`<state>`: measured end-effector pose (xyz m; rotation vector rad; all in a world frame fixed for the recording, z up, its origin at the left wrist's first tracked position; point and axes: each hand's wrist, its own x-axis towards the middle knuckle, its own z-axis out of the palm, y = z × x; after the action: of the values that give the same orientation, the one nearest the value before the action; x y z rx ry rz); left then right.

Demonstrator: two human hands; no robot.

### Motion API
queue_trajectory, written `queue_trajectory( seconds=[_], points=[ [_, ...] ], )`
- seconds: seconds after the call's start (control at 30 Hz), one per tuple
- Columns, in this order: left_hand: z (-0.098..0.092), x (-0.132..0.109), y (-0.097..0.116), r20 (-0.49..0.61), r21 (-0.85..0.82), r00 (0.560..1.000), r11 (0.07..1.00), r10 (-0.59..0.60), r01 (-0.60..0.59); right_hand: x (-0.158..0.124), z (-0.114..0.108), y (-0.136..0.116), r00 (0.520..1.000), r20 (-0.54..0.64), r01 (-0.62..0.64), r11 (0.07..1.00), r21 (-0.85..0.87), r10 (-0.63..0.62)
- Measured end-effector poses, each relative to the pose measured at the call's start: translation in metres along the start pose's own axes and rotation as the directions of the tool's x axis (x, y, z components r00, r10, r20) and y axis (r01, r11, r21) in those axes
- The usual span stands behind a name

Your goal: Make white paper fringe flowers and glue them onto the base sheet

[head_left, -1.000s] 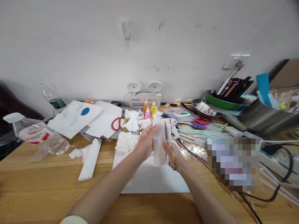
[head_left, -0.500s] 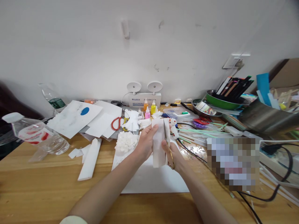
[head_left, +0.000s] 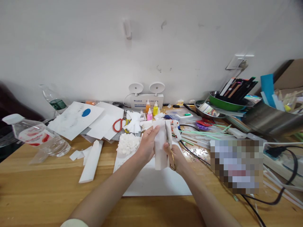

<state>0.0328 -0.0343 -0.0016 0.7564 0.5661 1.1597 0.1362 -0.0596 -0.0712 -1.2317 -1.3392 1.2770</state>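
Left hand (head_left: 148, 145): fingers closed on white paper (head_left: 160, 154), held above the white sheet (head_left: 151, 184). Gold-handled scissors (head_left: 167, 133): blades along the paper's right side, both slightly left of a second ago; cut seemingly little advanced. Right hand (head_left: 179, 159): fingers wrapped around the scissors' handles.

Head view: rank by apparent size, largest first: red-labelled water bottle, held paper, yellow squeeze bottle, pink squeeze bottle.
1. Red-labelled water bottle
2. Held paper
3. Yellow squeeze bottle and pink squeeze bottle: look nearly alike, so not ranked.
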Motion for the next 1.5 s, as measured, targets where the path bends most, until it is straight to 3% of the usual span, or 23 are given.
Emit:
queue_trajectory(
  seconds=[0.23,0.87,1.13,1.37,1.5],
  points=[
    [-0.002,0.000,0.001,-0.006,0.009,1.000,1.000,0.005,-0.005,-0.002,0.001,-0.006,0.994,0.029,-0.109,0.994,-0.013,0.110],
    [-0.001,0.001,0.001,0.062,0.013,0.996,0.998,-0.059,0.058,-0.003,-0.001,-0.008,0.988,-0.020,-0.152,0.987,-0.053,0.152],
    [-0.001,0.002,0.000,-0.052,0.005,0.998,0.999,-0.036,0.036,-0.001,-0.003,-0.003,0.988,0.006,-0.150,0.982,-0.114,0.152],
    [-0.001,0.005,-0.001,-0.163,-0.054,0.986,0.998,-0.028,0.019,-0.005,-0.004,-0.016,0.994,0.060,-0.083,0.984,-0.155,0.093],
    [-0.004,0.005,0.000,-0.133,-0.023,0.991,1.000,-0.025,0.022,-0.007,-0.003,-0.016,0.991,0.116,-0.054,0.990,-0.131,0.070]
  ],
)
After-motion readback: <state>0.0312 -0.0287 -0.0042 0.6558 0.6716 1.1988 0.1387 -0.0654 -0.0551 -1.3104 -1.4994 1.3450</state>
